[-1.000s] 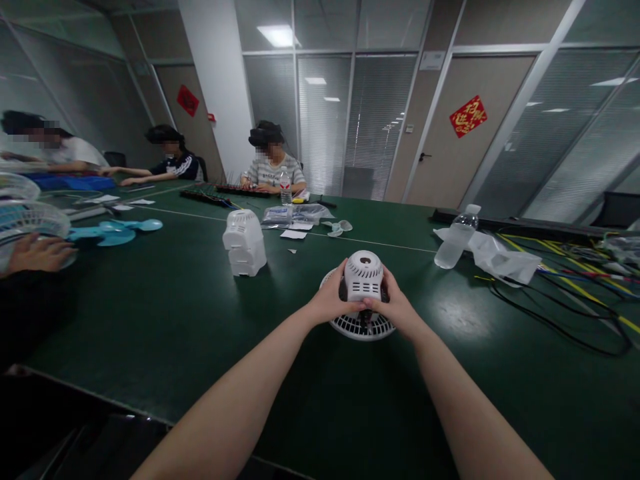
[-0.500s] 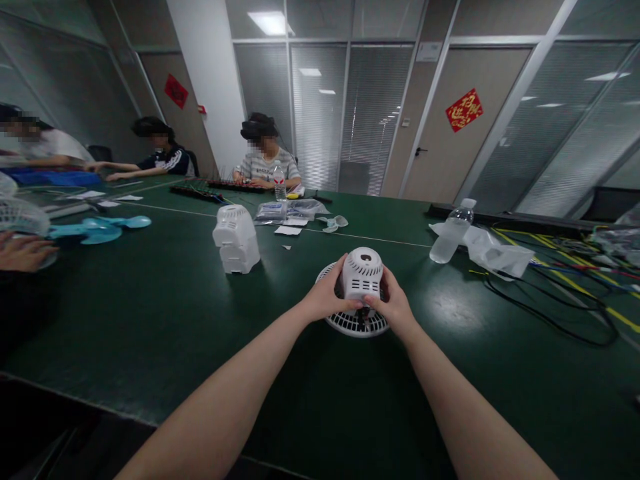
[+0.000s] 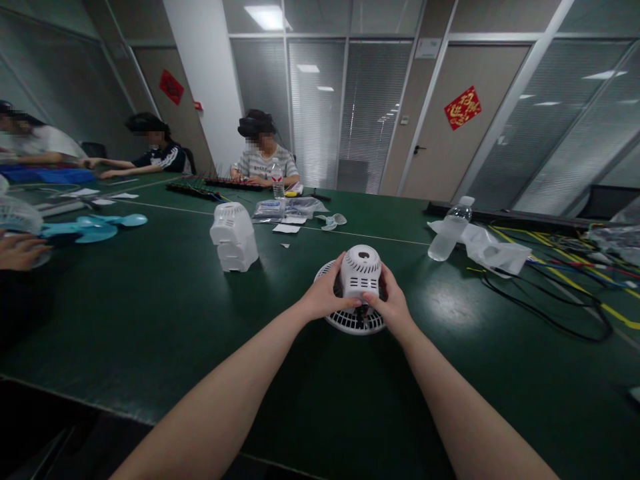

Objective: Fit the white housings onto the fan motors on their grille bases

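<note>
Little has moved since the earlier frame: the view has swung slightly right, while both hands stay on the white housing (image 3: pixel 361 270). Left grip (image 3: pixel 325 293) and right grip (image 3: pixel 393 301) clasp its two sides, thumbs on the near face, above a round white grille (image 3: pixel 356 325) towards the near edge of the green desk (image 3: pixel 280 353). A second white housing (image 3: pixel 234 237) stands to the left; beyond lie plastic packets (image 3: pixel 290 209), paper and a small pale fan blade (image 3: pixel 333 221). Blue blades (image 3: pixel 95 228) lie towards the left edge; a bottle (image 3: pixel 451 230), white wrapping (image 3: pixel 495 250) and cables (image 3: pixel 550 313) occupy the right. Seated people work by the far side, before blinds and doors with red signs. Both forearms reach over the near edge, converging, wrists angled inward.
</note>
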A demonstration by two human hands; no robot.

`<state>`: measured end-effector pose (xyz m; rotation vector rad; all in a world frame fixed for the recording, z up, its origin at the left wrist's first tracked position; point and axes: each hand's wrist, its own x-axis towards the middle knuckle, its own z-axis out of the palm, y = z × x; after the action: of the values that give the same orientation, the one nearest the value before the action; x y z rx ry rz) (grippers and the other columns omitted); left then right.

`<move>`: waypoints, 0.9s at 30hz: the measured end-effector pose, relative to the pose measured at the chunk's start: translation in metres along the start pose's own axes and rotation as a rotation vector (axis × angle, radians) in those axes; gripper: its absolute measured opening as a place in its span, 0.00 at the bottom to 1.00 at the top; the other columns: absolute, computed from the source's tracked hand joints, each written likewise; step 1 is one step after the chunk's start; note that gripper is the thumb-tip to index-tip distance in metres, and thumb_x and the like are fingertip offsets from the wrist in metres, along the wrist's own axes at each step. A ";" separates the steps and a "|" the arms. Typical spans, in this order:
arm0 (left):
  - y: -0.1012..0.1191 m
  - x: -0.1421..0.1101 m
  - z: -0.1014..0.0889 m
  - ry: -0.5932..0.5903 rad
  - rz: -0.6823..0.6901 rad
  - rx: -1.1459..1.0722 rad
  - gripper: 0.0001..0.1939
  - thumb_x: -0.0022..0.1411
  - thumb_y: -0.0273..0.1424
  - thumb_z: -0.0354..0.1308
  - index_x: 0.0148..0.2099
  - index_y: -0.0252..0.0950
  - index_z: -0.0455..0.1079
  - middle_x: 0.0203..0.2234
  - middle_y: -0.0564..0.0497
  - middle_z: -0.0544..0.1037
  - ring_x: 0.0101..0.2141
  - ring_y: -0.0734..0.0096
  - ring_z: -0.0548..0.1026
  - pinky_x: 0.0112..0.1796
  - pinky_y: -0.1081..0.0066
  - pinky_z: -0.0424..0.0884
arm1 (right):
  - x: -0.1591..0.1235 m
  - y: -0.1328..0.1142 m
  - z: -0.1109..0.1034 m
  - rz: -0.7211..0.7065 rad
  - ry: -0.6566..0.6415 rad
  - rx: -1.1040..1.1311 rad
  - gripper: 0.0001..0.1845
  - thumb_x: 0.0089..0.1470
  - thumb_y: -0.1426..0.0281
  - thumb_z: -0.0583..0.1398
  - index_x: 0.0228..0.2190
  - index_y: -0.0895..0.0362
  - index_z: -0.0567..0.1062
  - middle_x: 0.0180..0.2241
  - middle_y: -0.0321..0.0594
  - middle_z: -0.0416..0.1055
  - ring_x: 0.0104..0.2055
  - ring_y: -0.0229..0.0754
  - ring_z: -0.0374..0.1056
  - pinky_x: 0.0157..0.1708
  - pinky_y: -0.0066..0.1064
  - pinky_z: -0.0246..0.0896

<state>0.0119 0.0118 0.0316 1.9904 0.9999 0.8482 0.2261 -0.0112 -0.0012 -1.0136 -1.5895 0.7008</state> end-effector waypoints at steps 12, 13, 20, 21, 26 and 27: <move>-0.004 0.002 0.002 0.012 0.060 0.003 0.60 0.47 0.45 0.72 0.73 0.44 0.41 0.68 0.39 0.58 0.66 0.42 0.59 0.64 0.40 0.56 | 0.003 -0.006 -0.005 0.012 -0.064 0.046 0.46 0.48 0.52 0.69 0.62 0.51 0.57 0.63 0.51 0.62 0.63 0.61 0.63 0.62 0.57 0.59; -0.005 0.002 0.002 0.008 0.061 0.015 0.60 0.47 0.45 0.72 0.74 0.44 0.41 0.69 0.40 0.58 0.67 0.42 0.58 0.64 0.40 0.55 | 0.003 -0.005 -0.005 0.013 -0.063 0.072 0.47 0.47 0.52 0.70 0.61 0.51 0.58 0.63 0.51 0.62 0.63 0.61 0.63 0.62 0.57 0.60; -0.007 0.000 0.004 0.004 -0.039 0.039 0.66 0.46 0.48 0.72 0.74 0.38 0.34 0.69 0.36 0.56 0.68 0.40 0.56 0.65 0.40 0.54 | 0.003 0.000 -0.004 0.005 -0.052 0.131 0.45 0.47 0.54 0.70 0.61 0.51 0.59 0.62 0.50 0.63 0.64 0.59 0.63 0.63 0.54 0.60; -0.006 -0.001 0.003 0.004 -0.042 0.049 0.64 0.46 0.48 0.72 0.74 0.38 0.38 0.68 0.36 0.58 0.67 0.41 0.58 0.64 0.41 0.55 | 0.002 -0.001 -0.004 0.003 -0.045 0.131 0.45 0.47 0.54 0.70 0.60 0.51 0.59 0.62 0.50 0.63 0.63 0.59 0.63 0.62 0.54 0.61; -0.005 -0.001 0.001 -0.004 -0.023 0.086 0.54 0.46 0.48 0.72 0.69 0.39 0.52 0.64 0.40 0.66 0.63 0.42 0.64 0.61 0.42 0.61 | 0.000 -0.003 -0.004 0.019 -0.037 0.114 0.46 0.45 0.54 0.71 0.60 0.51 0.59 0.61 0.50 0.64 0.62 0.61 0.64 0.60 0.56 0.63; -0.005 -0.001 0.001 -0.007 -0.025 0.078 0.54 0.46 0.48 0.72 0.69 0.39 0.52 0.63 0.39 0.66 0.63 0.42 0.64 0.61 0.42 0.62 | 0.000 -0.003 -0.004 0.022 -0.046 0.110 0.46 0.46 0.54 0.71 0.60 0.50 0.59 0.61 0.51 0.64 0.62 0.61 0.64 0.60 0.56 0.62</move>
<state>0.0103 0.0125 0.0266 2.0408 1.0665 0.7997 0.2291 -0.0125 0.0021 -0.9420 -1.5632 0.8229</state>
